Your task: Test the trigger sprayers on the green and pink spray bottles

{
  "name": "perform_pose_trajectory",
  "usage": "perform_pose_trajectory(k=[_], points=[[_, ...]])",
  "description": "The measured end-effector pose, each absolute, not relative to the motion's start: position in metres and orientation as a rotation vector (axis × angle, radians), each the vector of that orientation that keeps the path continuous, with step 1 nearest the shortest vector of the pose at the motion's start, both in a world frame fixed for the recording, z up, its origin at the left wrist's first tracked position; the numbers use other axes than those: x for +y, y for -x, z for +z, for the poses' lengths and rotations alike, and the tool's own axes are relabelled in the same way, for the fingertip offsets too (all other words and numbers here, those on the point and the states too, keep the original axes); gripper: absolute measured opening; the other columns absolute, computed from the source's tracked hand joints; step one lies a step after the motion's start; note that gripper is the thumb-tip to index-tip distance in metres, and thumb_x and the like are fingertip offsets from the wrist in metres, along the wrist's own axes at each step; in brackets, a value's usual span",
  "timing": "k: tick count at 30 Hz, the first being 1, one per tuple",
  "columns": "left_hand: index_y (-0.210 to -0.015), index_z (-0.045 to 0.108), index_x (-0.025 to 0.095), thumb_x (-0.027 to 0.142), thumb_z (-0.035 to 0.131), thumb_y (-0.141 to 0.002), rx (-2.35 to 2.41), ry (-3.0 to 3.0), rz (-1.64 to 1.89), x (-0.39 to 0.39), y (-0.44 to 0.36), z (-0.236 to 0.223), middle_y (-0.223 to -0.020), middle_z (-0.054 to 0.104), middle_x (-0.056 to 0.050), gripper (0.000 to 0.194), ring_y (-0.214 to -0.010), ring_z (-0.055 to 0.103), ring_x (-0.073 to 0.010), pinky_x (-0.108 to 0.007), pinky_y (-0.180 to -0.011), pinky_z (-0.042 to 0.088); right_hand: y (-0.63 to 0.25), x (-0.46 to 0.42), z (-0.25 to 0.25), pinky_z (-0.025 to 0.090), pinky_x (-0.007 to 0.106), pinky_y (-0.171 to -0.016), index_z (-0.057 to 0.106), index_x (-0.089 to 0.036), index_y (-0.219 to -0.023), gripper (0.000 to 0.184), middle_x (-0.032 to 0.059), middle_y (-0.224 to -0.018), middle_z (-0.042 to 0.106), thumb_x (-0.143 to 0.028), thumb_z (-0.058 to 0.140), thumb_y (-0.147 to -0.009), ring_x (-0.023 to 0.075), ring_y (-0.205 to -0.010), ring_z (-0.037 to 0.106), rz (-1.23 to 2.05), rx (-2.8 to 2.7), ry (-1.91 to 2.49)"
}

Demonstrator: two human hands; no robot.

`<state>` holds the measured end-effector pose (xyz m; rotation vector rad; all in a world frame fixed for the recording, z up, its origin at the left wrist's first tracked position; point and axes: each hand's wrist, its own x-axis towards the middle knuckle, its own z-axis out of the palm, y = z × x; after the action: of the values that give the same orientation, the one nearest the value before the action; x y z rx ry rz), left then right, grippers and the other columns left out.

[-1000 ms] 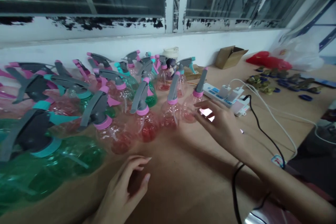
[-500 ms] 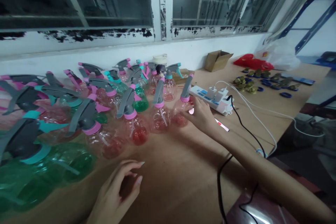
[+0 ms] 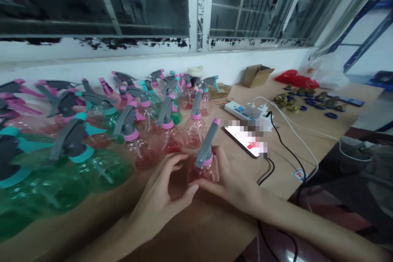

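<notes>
A clear pink spray bottle (image 3: 205, 168) with a grey trigger head and pink collar stands in my right hand (image 3: 229, 180), whose fingers wrap round its body from the right. Just left of this bottle is my left hand (image 3: 166, 188), its thumb and fingers apart in a curve and holding nothing. The left thumb tip comes close to the bottle's base; whether it touches I cannot tell. Behind my hands, several more pink spray bottles (image 3: 196, 129) form a row. Green spray bottles (image 3: 101, 168) with turquoise collars stand at the left.
A lit phone (image 3: 245, 141) lies on the brown table (image 3: 273, 168) to the right, before a white power strip (image 3: 242, 110) with plugs and cables. Farther back are an open cardboard box (image 3: 257, 77), a red bag (image 3: 296, 78) and several small green-brown items (image 3: 288, 102).
My right hand has taken hold of the end pink spray bottle and brought it nearer to me. My left hand has moved right beside it. The phone now shows fully.
</notes>
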<state>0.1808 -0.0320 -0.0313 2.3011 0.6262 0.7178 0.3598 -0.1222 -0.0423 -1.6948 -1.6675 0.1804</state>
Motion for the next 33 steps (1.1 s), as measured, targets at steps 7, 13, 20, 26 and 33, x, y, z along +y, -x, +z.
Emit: perform_pose_trajectory(k=[7,13,20,26,33], points=[[-0.13,0.037,0.024,0.029,0.064,-0.077,0.64,-2.201,0.776,-0.032,-0.147,-0.001,-0.12,0.059,-0.009,0.059,-0.101,0.062,-0.0264,-0.046,-0.09,0.051,-0.293,-0.107,-0.037,0.048,0.043,-0.082,0.047,-0.015,-0.109,0.057,0.0111,-0.103,0.062,-0.054,0.066,-0.072,0.0266,-0.095,0.058,0.399,-1.797,1.497],[-0.116,0.051,0.026,0.028,0.062,-0.082,0.703,-2.081,0.883,-0.033,-0.098,-0.001,-0.106,0.064,-0.002,0.036,-0.099,0.062,-0.0214,-0.036,-0.089,0.049,-0.23,-0.085,-0.032,0.047,0.041,-0.083,0.058,-0.018,-0.101,0.046,0.0084,-0.103,0.06,-0.054,0.067,-0.073,0.0251,-0.094,0.057,0.436,-2.01,1.342],[-0.103,0.058,0.023,0.022,0.056,-0.083,0.895,-2.026,0.944,-0.021,-0.043,-0.009,-0.093,0.064,-0.002,0.02,-0.084,0.062,-0.019,-0.032,-0.077,0.049,-0.176,-0.065,-0.046,0.048,0.044,-0.083,0.053,-0.009,-0.11,0.074,0.0134,-0.1,0.06,-0.066,0.068,-0.064,0.0287,-0.095,0.058,0.387,-1.966,1.318],[-0.104,0.061,0.024,0.014,0.048,-0.073,0.844,-2.098,1.027,-0.017,-0.035,0.001,-0.083,0.062,0.0,0.035,-0.068,0.054,-0.0162,-0.029,-0.063,0.046,-0.189,-0.062,-0.059,0.047,0.043,-0.091,0.037,-0.013,-0.128,0.074,0.0147,-0.118,0.057,-0.062,0.059,-0.077,0.0273,-0.109,0.055,0.449,-2.1,1.052],[-0.094,0.06,0.025,0.01,0.044,-0.067,0.825,-2.167,1.021,-0.017,-0.035,0.003,-0.076,0.057,0.003,0.035,-0.058,0.047,-0.015,-0.028,-0.055,0.042,-0.228,-0.056,-0.095,0.041,0.045,-0.102,0.042,-0.015,-0.13,0.061,0.0154,-0.129,0.054,-0.055,0.053,-0.085,0.0255,-0.122,0.049,0.386,-2.279,1.101]])
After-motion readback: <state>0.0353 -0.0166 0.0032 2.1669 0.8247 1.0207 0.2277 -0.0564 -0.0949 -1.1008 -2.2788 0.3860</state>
